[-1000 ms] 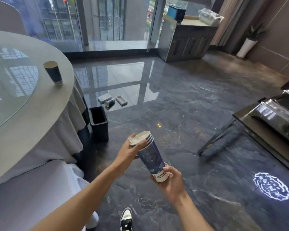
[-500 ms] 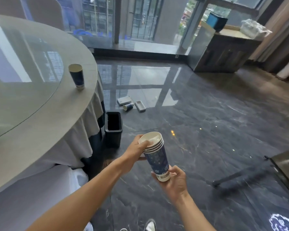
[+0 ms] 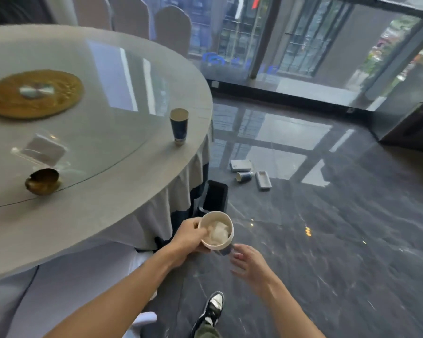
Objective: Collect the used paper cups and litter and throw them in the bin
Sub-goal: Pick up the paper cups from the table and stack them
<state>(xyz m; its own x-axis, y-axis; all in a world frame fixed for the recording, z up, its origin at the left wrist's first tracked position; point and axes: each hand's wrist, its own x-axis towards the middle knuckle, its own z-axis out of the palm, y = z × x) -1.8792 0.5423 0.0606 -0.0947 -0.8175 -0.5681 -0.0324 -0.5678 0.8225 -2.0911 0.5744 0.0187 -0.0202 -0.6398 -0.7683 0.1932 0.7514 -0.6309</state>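
My left hand grips the rim of a stack of blue paper cups with crumpled white paper inside. Just right of and below the stack is my right hand, fingers spread, at or just off the stack's base. A black bin stands on the floor just beyond the stack, beside the tablecloth. Another blue paper cup stands upright near the edge of the round table. On the floor past the bin lie a tipped blue cup and two small boxes.
The round table has a glass turntable, a gold centre plate, a clear card holder and a gold bowl. Covered chairs stand at the far side. Dark glossy floor runs to the glass windows. My shoe is below.
The view has swung left and closer to the table and bin. The cup stack has tipped so I look into it. My right hand has let go of the base and opened.
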